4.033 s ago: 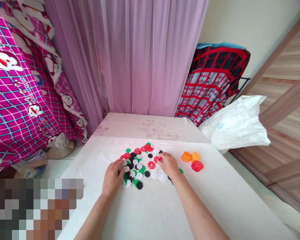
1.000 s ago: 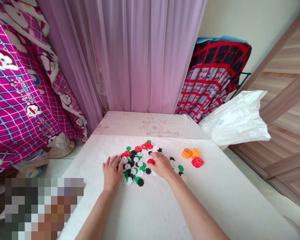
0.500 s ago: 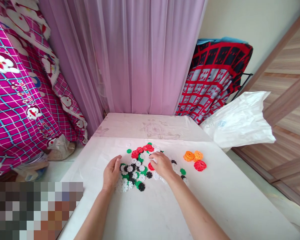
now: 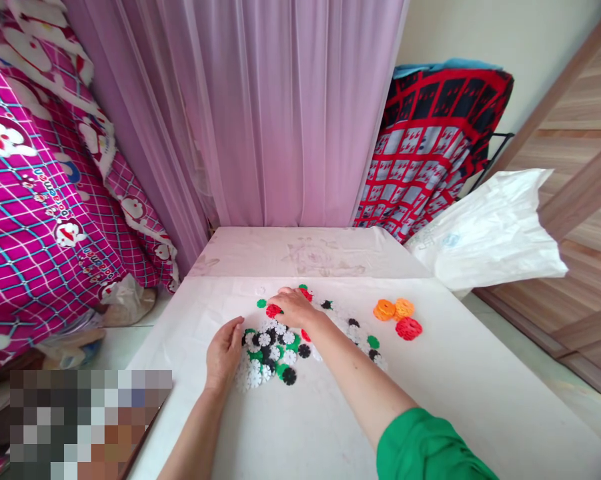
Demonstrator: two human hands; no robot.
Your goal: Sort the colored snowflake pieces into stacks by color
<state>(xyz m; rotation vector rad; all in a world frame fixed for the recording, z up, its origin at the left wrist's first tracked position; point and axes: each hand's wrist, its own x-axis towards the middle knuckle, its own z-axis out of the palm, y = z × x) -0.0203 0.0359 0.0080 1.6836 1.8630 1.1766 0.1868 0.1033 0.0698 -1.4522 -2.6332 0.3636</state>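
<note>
Thin notched plastic discs (image 4: 264,340) in white, black and green lie in a loose pile at the middle of the white table. My left hand (image 4: 225,348) rests at the pile's left edge, loosely curved, with nothing visible in it. Over the far part of the pile, my right hand (image 4: 294,309) reaches leftward, its fingers spread over the red discs (image 4: 273,311). Its palm and some of the pieces beneath it are hidden. Further right are orange discs (image 4: 384,309) in small stacks, and a stack of red discs (image 4: 409,328) sits beside them.
The white table (image 4: 300,427) carries a flower-patterned cover (image 4: 310,255) at its far end. A white plastic bag (image 4: 495,233) stands at the right edge. Purple curtains (image 4: 290,120) hang behind, with a pink patterned cloth (image 4: 40,200) at the left.
My right hand has moved left from the middle of the pile to the red discs. My left hand has stayed by the pile. The view has shifted slightly.
</note>
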